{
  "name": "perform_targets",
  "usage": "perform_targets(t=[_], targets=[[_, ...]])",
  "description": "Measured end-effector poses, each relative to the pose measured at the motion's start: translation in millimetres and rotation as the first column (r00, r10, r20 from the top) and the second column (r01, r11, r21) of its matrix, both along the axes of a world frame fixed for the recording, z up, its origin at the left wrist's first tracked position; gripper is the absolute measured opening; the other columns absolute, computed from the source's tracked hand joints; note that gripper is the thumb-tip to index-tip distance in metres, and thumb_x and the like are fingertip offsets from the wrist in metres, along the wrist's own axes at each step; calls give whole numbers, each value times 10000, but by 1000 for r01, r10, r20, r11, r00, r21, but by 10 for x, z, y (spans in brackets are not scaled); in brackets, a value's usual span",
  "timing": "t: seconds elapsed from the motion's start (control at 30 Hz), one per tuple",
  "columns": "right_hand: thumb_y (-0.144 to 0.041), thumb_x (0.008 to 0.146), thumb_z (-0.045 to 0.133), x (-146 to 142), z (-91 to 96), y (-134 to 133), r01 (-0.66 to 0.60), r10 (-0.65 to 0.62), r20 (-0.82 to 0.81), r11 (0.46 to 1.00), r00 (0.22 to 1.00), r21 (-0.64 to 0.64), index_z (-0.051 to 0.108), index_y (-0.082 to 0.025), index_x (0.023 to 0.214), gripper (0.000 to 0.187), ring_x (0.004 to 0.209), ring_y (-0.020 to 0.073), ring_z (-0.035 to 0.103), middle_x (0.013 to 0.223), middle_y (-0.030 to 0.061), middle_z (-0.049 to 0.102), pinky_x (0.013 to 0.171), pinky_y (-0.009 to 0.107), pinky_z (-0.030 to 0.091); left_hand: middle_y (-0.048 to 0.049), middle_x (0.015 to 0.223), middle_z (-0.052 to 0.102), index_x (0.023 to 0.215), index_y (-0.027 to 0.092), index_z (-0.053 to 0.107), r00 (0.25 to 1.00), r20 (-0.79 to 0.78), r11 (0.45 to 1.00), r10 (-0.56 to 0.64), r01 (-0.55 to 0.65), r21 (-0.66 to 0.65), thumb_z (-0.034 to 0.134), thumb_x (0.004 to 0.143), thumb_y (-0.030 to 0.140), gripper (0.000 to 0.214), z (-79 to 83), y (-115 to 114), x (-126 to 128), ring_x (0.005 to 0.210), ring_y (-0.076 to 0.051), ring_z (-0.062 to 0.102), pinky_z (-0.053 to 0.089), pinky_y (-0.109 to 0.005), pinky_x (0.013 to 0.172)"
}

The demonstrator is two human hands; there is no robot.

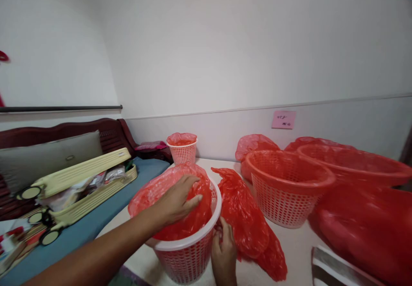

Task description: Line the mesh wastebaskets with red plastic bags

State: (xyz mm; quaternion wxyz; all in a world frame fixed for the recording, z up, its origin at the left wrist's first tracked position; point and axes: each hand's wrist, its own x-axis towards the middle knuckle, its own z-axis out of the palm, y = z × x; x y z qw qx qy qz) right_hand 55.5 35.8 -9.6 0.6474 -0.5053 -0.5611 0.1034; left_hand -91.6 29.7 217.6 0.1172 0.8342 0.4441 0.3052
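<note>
A white wall backs a pale tabletop. On it stands the white-rimmed basket, a red bag bunched inside. A loose red bag lies just right of the basket. The left hand is over the basket's bag, fingers extended, thumb apart. The right hand curls at the basket's right side; its grip cannot be determined. Advisable: steady the rim, spread the film evenly. Beyond the basket, rightward, a pink note bears illegible handwriting.
</note>
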Motion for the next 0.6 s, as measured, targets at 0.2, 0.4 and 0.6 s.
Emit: perform_targets(t=[0.2,0.4,0.6], targets=[[-125,838,376,-50,-55,64,24,-24,47,1000,999,-3,585,-142,1175,398,990,255,673,1063,152,699,832,384,541,-57,836,593,819,203,477,954,206,973,218,-197,-116,392,844,249,100,-404,705,440,809,-216,554,475,-414,803],[-109,830,367,-5,-118,143,2,-2,65,1000,998,-3,603,-166,1146,398,979,239,682,1043,125,709,811,347,546,-50,863,627,753,207,509,922,316,962,226,-159,-222,315,836,290,227,-370,814,331,915,-201,578,467,-359,877],[-104,835,348,-46,-104,138,-18,19,63,1000,998,-22,606,-159,1135,399,979,227,684,1033,128,706,802,328,553,-21,720,631,749,194,534,960,173,902,221,-133,-412,427,735,285,142,-163,649,-154,683,-178,617,484,-296,592]])
